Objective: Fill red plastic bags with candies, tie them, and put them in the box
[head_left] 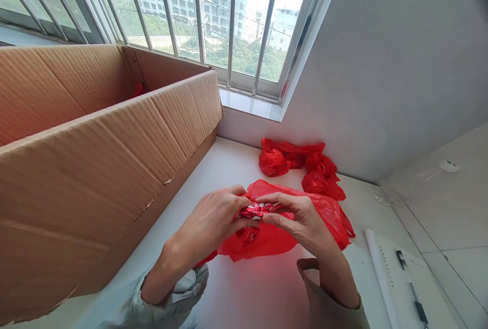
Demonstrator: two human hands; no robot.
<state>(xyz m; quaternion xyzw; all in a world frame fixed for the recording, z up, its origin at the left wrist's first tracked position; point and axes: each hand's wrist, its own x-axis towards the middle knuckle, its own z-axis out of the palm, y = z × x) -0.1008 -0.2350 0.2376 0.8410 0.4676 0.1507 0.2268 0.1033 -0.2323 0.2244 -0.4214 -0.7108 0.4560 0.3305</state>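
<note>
Both of my hands are closed around a small bunch of shiny red printed packets (258, 210). My left hand (215, 213) grips the bunch from the left, thumb below and fingers on top. From the other side, my right hand (299, 217) pinches it between thumb and fingers. Another red printed packet (249, 235) shows just under the bunch. Spread on the white table beneath both hands lies a thin red plastic bag (280, 244). The fingers hide part of the packets, and what is inside them cannot be seen.
A large open cardboard box (152, 136) stands at the left, with something red inside. Knotted red plastic bags (276, 161) lie by the wall, below a barred window (229, 29). To the right are a white roll (379, 273) and a black-capped pen (414, 293).
</note>
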